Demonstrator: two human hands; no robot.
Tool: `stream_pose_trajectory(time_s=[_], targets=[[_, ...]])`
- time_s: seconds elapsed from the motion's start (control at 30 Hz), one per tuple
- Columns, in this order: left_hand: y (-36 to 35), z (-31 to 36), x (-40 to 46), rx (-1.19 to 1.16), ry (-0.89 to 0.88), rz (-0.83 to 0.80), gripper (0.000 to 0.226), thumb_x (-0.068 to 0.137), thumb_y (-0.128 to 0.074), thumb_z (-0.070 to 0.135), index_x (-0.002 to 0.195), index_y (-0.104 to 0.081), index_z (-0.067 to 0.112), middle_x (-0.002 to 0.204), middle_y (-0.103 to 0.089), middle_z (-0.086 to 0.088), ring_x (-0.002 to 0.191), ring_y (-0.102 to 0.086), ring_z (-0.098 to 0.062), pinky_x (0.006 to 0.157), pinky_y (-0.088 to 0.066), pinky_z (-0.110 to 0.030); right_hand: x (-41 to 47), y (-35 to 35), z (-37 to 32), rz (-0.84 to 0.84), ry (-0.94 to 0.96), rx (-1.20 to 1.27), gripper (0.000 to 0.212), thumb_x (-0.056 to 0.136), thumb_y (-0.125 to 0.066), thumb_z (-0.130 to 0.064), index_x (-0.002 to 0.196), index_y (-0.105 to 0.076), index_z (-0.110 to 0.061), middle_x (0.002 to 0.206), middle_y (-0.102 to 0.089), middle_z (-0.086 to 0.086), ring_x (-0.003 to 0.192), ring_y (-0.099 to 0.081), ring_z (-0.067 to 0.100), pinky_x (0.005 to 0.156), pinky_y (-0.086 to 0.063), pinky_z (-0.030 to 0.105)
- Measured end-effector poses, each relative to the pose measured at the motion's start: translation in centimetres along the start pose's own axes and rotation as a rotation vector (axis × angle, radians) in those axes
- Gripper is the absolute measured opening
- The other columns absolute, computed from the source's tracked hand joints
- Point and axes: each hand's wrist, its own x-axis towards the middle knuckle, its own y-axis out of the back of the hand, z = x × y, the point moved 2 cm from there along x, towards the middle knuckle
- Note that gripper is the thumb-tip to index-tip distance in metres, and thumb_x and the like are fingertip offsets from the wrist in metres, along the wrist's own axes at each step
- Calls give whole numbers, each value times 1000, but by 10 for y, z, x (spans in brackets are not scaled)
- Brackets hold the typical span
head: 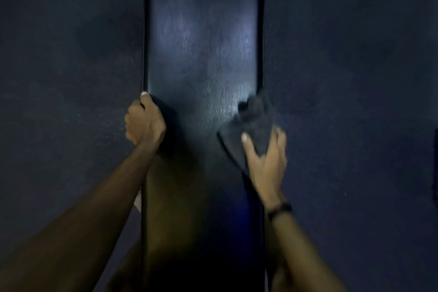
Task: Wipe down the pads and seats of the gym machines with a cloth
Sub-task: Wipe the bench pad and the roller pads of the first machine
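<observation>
A long black bench pad (201, 59) runs straight away from me down the middle of the head view, with a dull sheen on its far half. My left hand (144, 122) grips the pad's left edge, thumb on top and fingers curled under the side. My right hand (265, 159) holds a dark grey cloth (251, 130) against the pad near its right edge, thumb on top of the cloth and fingers spread along the pad's side. The cloth is bunched and blurred at its far end. A dark band sits on my right wrist.
Dark speckled rubber floor (71, 66) lies on both sides of the bench. A dark object (435, 163) shows at the right edge of the view. The scene is dim.
</observation>
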Motion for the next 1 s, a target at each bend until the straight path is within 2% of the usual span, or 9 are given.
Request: stream_pose_trajectory(time_s=[0.07, 0.13, 0.2, 0.33, 0.5, 0.57, 0.73, 0.87, 1.0], targets=[[5, 22, 15, -24, -15, 5, 43, 103, -40, 40, 117, -66, 9, 118, -61, -12, 113, -55, -33, 96, -39, -39, -37, 8, 15, -44, -91, -40, 73, 84, -43, -85, 142, -36, -42, 146, -45, -12, 124, -55, 25, 109, -40, 53], [8, 50, 31, -95, 13, 8, 38, 102, -41, 39, 114, -65, 12, 116, -59, -13, 114, -55, -31, 97, -38, -38, -9, 3, 4, -68, -137, -12, 74, 86, -42, -83, 146, -33, -40, 150, -43, -8, 130, -51, 23, 112, -36, 45], [1, 81, 51, -199, 54, -14, 50, 101, -40, 44, 129, -60, 8, 132, -58, -14, 121, -54, -32, 103, -38, -39, 69, -13, -37, -24, -89, 29, 79, 92, -44, -71, 155, -29, -25, 156, -40, 2, 138, -44, 24, 110, -33, 33], [-14, 131, 87, -289, 85, -77, 71, 102, -32, 58, 148, -42, 5, 153, -43, -15, 136, -44, -33, 115, -32, -43, 212, -29, -108, 47, -131, -61, 82, 97, -42, -67, 159, -19, -19, 156, -36, 17, 139, -41, 37, 109, -34, 48], [-24, 144, 96, -205, 179, -146, 89, 98, -20, 72, 151, -36, 1, 156, -37, -21, 141, -38, -37, 118, -25, -48, 84, -9, -64, -40, -63, -138, 76, 96, -28, -73, 156, -18, -28, 154, -35, 4, 137, -42, 22, 105, -34, 33], [-32, 141, 96, -133, 201, -83, 90, 99, -18, 72, 147, -40, 0, 151, -42, -24, 137, -43, -39, 115, -28, -49, 49, -3, -53, -80, -205, -202, 81, 92, -23, -79, 154, -18, -27, 156, -36, 3, 138, -43, 25, 112, -35, 45], [-42, 142, 102, 16, 238, 40, 91, 97, -17, 74, 135, -53, -1, 137, -55, -24, 124, -55, -39, 106, -38, -49, 197, -26, -116, 23, -174, -123, 80, 98, -35, -65, 156, -27, -10, 156, -40, 14, 139, -43, 31, 111, -33, 42], [-46, 141, 106, 32, 246, 37, 94, 96, -15, 75, 131, -55, -2, 132, -58, -25, 119, -57, -40, 104, -41, -50, 349, -43, -181, 101, -187, -178, 69, 101, -34, -64, 140, -48, -9, 136, -56, 21, 124, -55, 38, 96, -41, 42], [-44, 143, 106, 93, 243, 25, 86, 99, -16, 70, 134, -53, 0, 133, -56, -25, 121, -54, -40, 104, -39, -48, 267, -34, -151, 73, -47, -256, 71, 102, -34, -61, 152, -35, -10, 144, -47, 19, 131, -47, 34, 101, -41, 42]])
